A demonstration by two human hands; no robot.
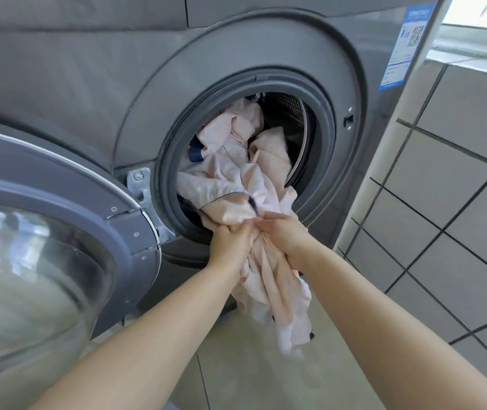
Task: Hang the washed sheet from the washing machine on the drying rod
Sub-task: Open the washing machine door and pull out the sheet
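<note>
Nearest us, two bare forearms reach in from the bottom of the view, converging on one bunch of cloth. The left hand is closed in a fist on the pale pink sheet, and the right hand is clamped on the same gathered neck of fabric, touching it from the other side — knuckle to knuckle, a two-handed haul. That paired grip makes sense to me: wet cotton is heavy and clingy, and a bunched hold gives purchase where a flat pinch would slip.

Below the hands a crumpled tail of sheet hangs free towards the floor, creased and limp, with a dark navy trim showing at its edges (blurred at the very bottom, so I can't say whether it touches the tiles).

To the left, the washer door stands swung wide, its domed glass bowl shiny inside a grey plastic ring.

Farther in, the bulk of the sheet is in the drum, spilling over the dark rubber gasket in soft twisted folds — perforated steel glints behind it. The washing machine front is smooth matte grey; beyond its right edge, a tiled wall. No drying rod in sight, so by my reckoning this is the unloading stage.
</note>
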